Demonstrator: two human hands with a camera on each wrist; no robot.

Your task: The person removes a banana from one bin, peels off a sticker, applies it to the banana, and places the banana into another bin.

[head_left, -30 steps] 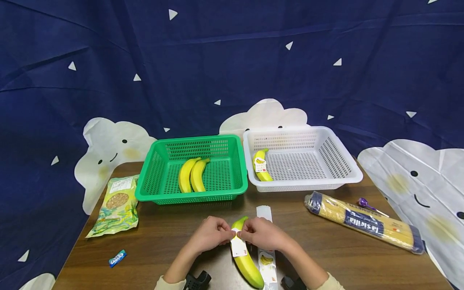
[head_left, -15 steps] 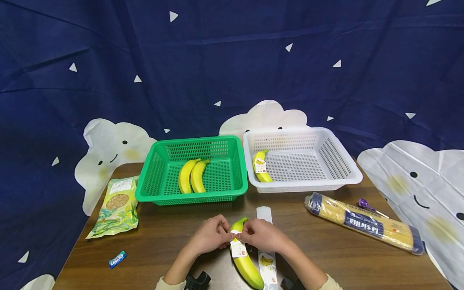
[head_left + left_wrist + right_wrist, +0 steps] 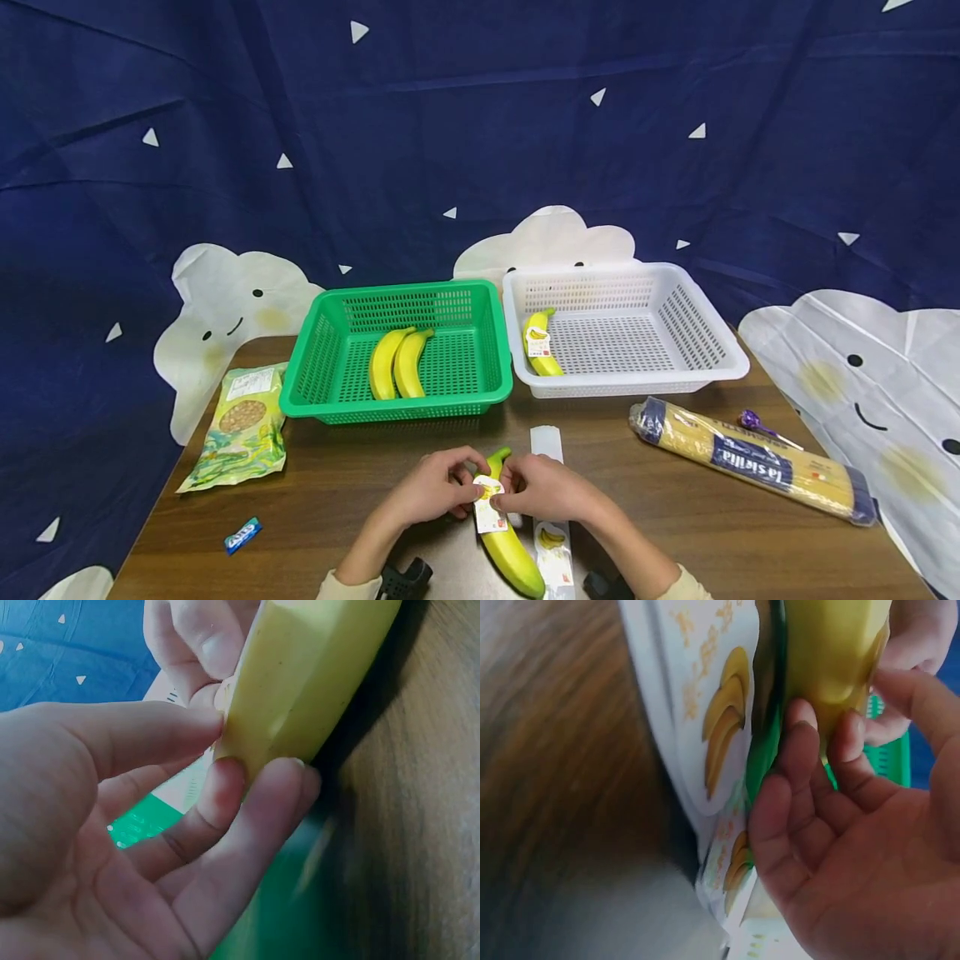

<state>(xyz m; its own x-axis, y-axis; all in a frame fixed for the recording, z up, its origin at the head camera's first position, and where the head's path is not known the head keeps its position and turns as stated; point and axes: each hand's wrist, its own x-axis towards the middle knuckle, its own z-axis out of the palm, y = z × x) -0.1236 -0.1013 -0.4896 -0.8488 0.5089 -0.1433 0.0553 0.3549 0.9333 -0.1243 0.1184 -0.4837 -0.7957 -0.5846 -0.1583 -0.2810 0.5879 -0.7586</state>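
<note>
While both hands meet over it, the banana lies on the tabletop near the front edge, a little right of the middle, with its green tip pointing to the back. A white label with a banana picture sits across its upper part. The left hand holds the banana from the left side, thumb and fingers curled against the peel; in the left wrist view the fingertips press on the yellow skin. The right hand pinches at the same place from the right, its fingers bent around the fruit and touching the label. Just right of the banana, partly under the right hand, lies a white sticker strip with more banana labels on it.

Behind the hands, at the middle of the table, stands a green basket with two bananas side by side. Touching its right side is a white basket, and in its left part lies one labelled banana. A spaghetti packet lies slantwise near the right edge, with a purple lollipop just behind it. Near the left edge lies a bag of nuts, and a small blue candy pack is at the front left corner.
</note>
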